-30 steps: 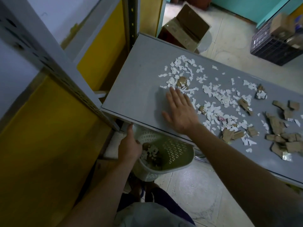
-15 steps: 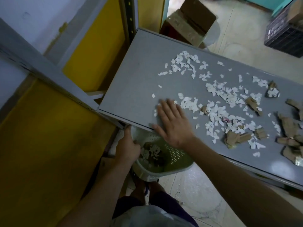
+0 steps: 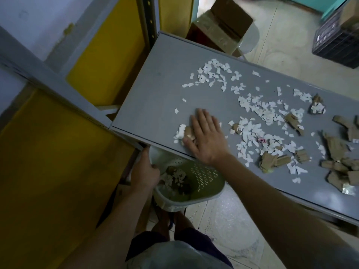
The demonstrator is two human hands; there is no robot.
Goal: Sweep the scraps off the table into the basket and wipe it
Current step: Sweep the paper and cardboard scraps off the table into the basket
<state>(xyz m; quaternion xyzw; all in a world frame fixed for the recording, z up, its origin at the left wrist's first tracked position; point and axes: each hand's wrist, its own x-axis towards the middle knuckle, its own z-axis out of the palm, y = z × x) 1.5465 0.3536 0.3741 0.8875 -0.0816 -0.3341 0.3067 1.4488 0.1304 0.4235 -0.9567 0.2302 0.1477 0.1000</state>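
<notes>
White paper scraps and brown cardboard bits lie scattered over the grey table. My right hand lies flat on the table near its front edge, fingers straight, pressing a small heap of scraps beside its thumb. Just under that edge, my left hand grips the rim of a green perforated basket. Paper and cardboard pieces lie inside the basket.
A grey metal shelf frame with yellow panels stands at the left. Beyond the table are an open cardboard box and a dark crate on the tiled floor. More cardboard pieces lie at the table's right.
My right hand has slid toward the table's front edge, dragging a small heap of scraps with it. The left hand keeps the basket under the edge.
</notes>
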